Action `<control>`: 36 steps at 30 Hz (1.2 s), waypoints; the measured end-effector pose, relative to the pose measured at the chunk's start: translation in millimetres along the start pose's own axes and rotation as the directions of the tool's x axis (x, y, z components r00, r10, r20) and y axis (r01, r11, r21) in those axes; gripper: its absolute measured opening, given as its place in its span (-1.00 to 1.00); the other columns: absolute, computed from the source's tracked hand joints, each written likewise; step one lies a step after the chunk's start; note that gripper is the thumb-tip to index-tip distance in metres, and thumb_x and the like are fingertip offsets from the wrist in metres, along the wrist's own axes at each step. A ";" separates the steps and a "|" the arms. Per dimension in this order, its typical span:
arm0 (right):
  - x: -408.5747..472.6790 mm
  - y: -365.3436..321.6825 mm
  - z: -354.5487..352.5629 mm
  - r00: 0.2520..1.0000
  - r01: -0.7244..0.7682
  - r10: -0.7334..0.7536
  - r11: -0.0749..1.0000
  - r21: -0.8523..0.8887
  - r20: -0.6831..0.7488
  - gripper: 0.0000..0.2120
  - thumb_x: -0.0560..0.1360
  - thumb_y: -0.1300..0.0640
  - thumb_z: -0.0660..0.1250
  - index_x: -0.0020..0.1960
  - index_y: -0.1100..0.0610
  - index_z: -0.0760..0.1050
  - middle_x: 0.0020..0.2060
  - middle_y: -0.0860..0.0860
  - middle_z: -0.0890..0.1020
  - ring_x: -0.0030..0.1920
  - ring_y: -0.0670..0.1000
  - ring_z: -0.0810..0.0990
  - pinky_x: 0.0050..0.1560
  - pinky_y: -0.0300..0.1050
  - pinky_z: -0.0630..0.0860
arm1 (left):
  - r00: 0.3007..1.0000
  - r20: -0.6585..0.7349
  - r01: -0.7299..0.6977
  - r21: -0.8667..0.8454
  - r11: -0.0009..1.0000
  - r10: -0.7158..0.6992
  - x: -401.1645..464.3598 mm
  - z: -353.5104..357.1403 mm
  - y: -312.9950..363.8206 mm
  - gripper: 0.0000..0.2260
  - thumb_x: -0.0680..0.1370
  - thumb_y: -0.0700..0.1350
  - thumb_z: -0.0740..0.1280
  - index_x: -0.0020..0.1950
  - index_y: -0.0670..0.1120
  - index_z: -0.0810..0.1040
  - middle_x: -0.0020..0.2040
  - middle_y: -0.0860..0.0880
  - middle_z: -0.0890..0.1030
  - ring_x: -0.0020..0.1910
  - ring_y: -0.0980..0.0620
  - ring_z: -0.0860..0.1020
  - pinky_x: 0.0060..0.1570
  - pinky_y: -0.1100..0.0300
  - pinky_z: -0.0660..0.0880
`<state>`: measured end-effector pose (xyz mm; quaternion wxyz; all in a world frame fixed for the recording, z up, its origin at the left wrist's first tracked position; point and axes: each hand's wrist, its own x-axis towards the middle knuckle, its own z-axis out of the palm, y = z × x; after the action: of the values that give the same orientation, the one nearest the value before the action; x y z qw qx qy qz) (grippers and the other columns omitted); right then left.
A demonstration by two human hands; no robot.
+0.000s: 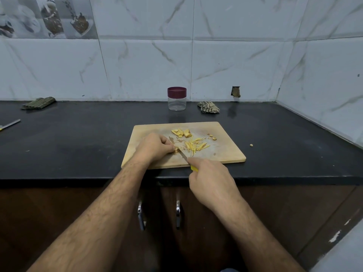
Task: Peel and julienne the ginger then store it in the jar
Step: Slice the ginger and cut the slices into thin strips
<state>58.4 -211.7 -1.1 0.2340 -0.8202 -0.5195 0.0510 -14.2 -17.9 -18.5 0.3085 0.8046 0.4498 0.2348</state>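
On the wooden cutting board (225, 152) my left hand (155, 148) pinches a small ginger piece (176, 150) with curled fingertips. My right hand (210, 179) grips a yellow-handled knife (183, 156); its blade lies against that piece. Thin ginger strips (195, 146) are heaped at the board's middle. Peeled ginger chunks (181, 132) lie behind them, and small offcuts (212, 137) sit to the right. A clear jar (177, 99) with a maroon lid on stands by the back wall, beyond the board.
The board lies on a black counter (78, 146). Folded cloths sit at the back left (38, 103) and back right (208, 107). A second tool (10, 124) lies at the far left. One ginger bit (251, 145) rests off the board's right side. Cabinet handles (177, 213) hang below.
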 end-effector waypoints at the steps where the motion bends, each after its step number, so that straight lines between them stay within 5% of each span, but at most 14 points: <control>1: 0.4 -0.8 -0.2 1.000 -0.002 0.002 1.000 0.011 -0.007 -0.49 0.58 0.19 0.12 0.49 -0.11 0.32 0.23 -0.01 0.57 0.18 0.04 0.52 0.04 -0.06 0.56 | 1.000 0.010 0.005 -0.001 1.000 -0.005 0.4 -0.7 1.2 -0.80 0.46 -0.07 0.50 -0.36 0.02 0.64 -0.27 0.19 0.65 -0.09 0.12 0.60 0.12 -0.01 0.56; 6: 8.9 -6.0 0.2 1.000 0.006 -0.005 1.000 0.024 -0.019 -0.49 0.58 0.19 0.12 0.50 -0.09 0.33 0.26 0.01 0.56 0.23 0.06 0.49 0.07 -0.06 0.52 | 0.998 0.038 0.040 0.024 0.999 -0.041 3.2 -3.9 6.8 -0.86 0.44 -0.12 0.51 -0.31 -0.07 0.64 -0.17 -0.01 0.71 -0.13 0.04 0.59 0.01 0.07 0.55; 18: 16.4 -8.8 4.6 0.999 0.032 -0.031 0.997 -0.070 0.022 -0.54 0.57 0.23 0.14 0.40 -0.12 0.41 0.10 0.02 0.59 0.11 0.08 0.52 -0.05 -0.06 0.47 | 0.996 0.051 0.063 0.055 0.997 -0.066 3.9 -6.7 13.4 -0.78 0.42 -0.13 0.52 -0.39 -0.04 0.57 -0.36 0.07 0.57 -0.27 0.11 0.50 -0.23 0.21 0.42; 21: 19.3 -11.1 9.3 0.999 0.042 -0.040 0.996 -0.080 0.028 -0.54 0.55 0.27 0.15 0.36 -0.11 0.42 0.03 0.02 0.58 0.03 0.07 0.51 -0.12 -0.08 0.43 | 0.994 0.066 0.085 0.059 0.995 -0.089 5.6 -7.6 15.1 -0.79 0.40 -0.14 0.52 -0.39 -0.04 0.56 -0.37 0.06 0.57 -0.25 0.08 0.51 -0.20 0.18 0.45; 29: 15.7 -1.2 7.8 0.999 0.006 -0.006 1.000 0.000 0.048 -0.49 0.59 0.21 0.12 0.49 -0.12 0.32 0.26 0.05 0.55 0.19 0.08 0.51 0.08 -0.04 0.56 | 0.986 0.113 0.115 0.063 0.991 -0.121 9.2 -14.8 17.0 -0.86 0.43 -0.09 0.54 -0.14 -0.15 0.69 -0.14 -0.04 0.70 -0.05 0.01 0.63 0.10 0.06 0.55; 36: 15.2 0.5 9.3 0.999 -0.019 0.016 0.998 0.061 0.037 -0.46 0.58 0.21 0.11 0.51 -0.14 0.30 0.26 0.03 0.56 0.18 0.06 0.52 0.05 -0.02 0.58 | 0.978 0.123 0.153 0.117 0.981 -0.168 10.5 -14.9 24.1 -0.84 0.39 -0.05 0.57 -0.14 -0.09 0.69 -0.10 -0.06 0.70 -0.09 0.01 0.58 0.07 0.06 0.54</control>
<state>62.7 -195.4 -7.2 0.2490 -0.8161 -0.5146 0.0840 -5.0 -14.3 10.0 0.3120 0.7948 0.5039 0.1307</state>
